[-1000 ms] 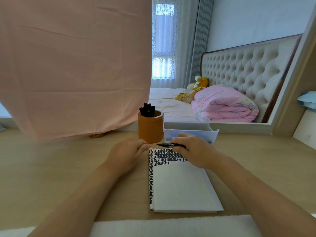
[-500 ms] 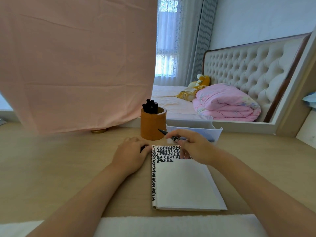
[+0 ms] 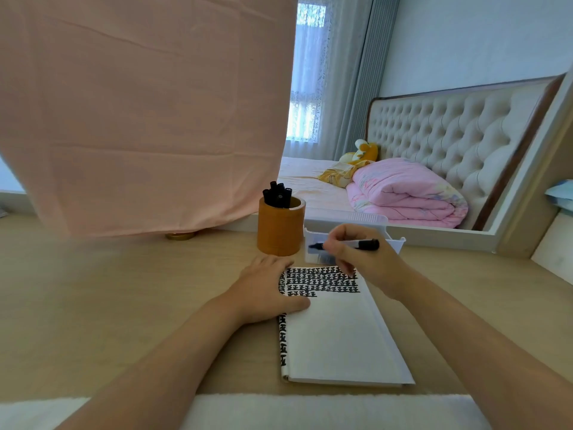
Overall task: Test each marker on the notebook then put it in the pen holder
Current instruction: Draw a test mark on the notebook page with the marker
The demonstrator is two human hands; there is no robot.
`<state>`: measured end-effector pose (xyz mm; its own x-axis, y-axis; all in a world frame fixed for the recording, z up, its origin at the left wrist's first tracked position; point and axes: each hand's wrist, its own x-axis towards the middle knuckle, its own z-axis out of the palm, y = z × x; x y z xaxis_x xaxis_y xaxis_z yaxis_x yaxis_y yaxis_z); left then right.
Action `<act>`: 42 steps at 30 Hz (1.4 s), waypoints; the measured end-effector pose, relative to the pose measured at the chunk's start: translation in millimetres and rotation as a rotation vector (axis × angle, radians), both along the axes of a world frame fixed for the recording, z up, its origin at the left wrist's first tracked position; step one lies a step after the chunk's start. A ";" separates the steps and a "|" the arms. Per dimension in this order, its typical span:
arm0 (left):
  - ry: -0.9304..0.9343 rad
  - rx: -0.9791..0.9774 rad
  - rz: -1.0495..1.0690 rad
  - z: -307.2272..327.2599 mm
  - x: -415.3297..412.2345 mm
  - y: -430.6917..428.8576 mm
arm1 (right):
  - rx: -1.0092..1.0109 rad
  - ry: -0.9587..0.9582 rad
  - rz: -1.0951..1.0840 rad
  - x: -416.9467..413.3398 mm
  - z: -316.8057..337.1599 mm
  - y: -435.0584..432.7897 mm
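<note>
The right hand [image 3: 362,259] grips a black marker [image 3: 359,244] level above the notebook [image 3: 338,333], just right of the pen holder [image 3: 280,229]. The left hand [image 3: 266,293] rests flat, fingers relaxed, on the notebook's left edge.

A bedroom in a home is shown. Beyond the far edge of the light wooden table [image 3: 124,290], a bed [image 3: 307,178] with a cream button-tufted padded headboard [image 3: 449,128] is seen, on which a folded pink quilt [image 3: 409,193] and a yellow-and-white plush toy [image 3: 362,150] are laid. Behind the bed, a window is hung with a white lace curtain [image 3: 305,88] and a grey pleated drape [image 3: 359,88].
</note>
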<state>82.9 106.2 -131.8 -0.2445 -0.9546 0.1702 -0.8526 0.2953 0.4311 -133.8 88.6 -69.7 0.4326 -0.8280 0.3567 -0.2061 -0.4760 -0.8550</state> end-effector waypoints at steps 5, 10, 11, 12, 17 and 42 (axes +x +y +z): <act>-0.008 0.002 0.012 0.7 0.1 -1.8 | 0.211 0.000 -0.021 2.0 -4.4 4.2; -0.022 0.000 0.015 0.8 -0.3 -1.5 | 0.161 0.120 -0.160 -4.3 -29.3 12.0; -0.020 -0.001 0.015 0.8 0.0 -1.5 | 0.150 0.133 -0.189 -4.5 -32.1 12.8; -0.017 0.000 0.017 0.5 0.2 -1.4 | 0.133 0.144 -0.204 -4.7 -34.5 13.2; -0.018 0.006 0.018 1.0 -0.7 0.1 | 0.064 0.190 -0.195 -3.0 -39.3 12.9; -0.032 0.017 0.024 0.5 -1.1 -0.2 | -0.050 0.283 -0.163 -3.1 -46.4 10.4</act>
